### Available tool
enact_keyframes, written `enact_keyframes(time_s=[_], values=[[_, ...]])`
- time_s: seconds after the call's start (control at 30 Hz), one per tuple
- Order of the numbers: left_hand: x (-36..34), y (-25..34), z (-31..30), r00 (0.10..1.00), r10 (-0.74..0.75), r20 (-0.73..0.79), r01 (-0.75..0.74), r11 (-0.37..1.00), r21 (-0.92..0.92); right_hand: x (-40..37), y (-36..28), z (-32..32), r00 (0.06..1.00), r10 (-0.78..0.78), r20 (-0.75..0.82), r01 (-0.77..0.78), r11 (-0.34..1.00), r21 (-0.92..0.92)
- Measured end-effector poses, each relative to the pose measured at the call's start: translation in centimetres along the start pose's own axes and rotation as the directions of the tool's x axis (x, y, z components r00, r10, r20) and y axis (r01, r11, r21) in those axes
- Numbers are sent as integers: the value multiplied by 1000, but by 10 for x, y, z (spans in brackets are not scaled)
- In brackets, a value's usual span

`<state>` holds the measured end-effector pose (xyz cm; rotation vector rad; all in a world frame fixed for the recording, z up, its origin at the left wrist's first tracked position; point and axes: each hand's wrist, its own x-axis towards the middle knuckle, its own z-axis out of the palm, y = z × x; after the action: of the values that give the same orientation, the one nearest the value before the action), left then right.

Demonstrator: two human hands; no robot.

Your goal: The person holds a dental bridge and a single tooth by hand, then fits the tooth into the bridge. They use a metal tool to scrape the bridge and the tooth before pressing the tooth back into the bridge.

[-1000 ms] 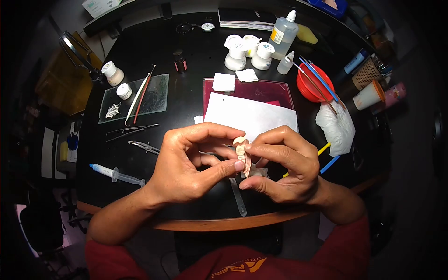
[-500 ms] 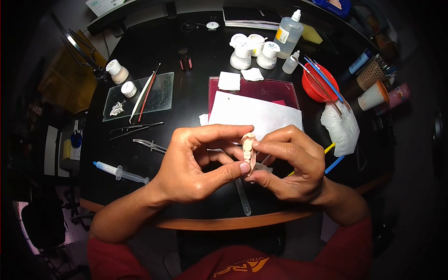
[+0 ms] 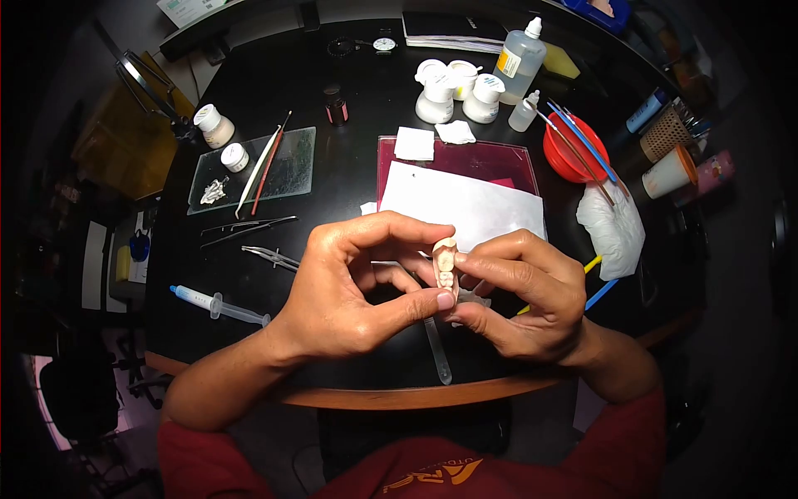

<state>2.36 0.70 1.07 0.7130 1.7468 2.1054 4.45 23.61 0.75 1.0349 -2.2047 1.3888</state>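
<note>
A small cream dental model (image 3: 446, 262) with a row of teeth is held up over the near part of the desk. My left hand (image 3: 345, 287) is closed on it, with the index finger at its top end and the thumb at its lower end. From the other side, my right hand (image 3: 532, 295) pinches the model's right edge between thumb and fingers. Below the hands lies a clear-handled flat tool (image 3: 438, 353). Something whitish behind the fingers is mostly hidden.
White paper (image 3: 465, 204) covers part of a dark red plate. At left are a glass slab (image 3: 295, 158), tweezers (image 3: 270, 257) and a syringe (image 3: 220, 306). White jars (image 3: 436, 100) stand at the back. A red bowl (image 3: 565, 162) with brushes and a crumpled tissue (image 3: 613, 233) are at right.
The dental model has turned slightly, so its teeth and broad upper face show more toward me. Both hands keep their hold. The whole view has shifted a little.
</note>
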Motion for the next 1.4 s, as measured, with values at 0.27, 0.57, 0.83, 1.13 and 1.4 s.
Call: enact_keyframes(time_s=[0.27,0.57,0.83,1.13,1.4], values=[[0,0,0,1000,-19,4,19,1000,-17,0,-2,-2,1000,-16,-8,16,999,-27],[1,1,0,1000,-11,4,11,1000,4,1,0,-2,999,-36,14,37,999,-17],[1,1,1,1000,10,-5,-10,1000,-8,1,-2,-2,1000,-27,-9,27,999,-33],[3,4,-3,985,-154,79,166,968,-191,-2,-2,0,999,-14,-41,12,999,-34],[4,2,-5,960,-246,132,273,927,-259,2,-4,-4,998,-63,-15,61,995,-74]])
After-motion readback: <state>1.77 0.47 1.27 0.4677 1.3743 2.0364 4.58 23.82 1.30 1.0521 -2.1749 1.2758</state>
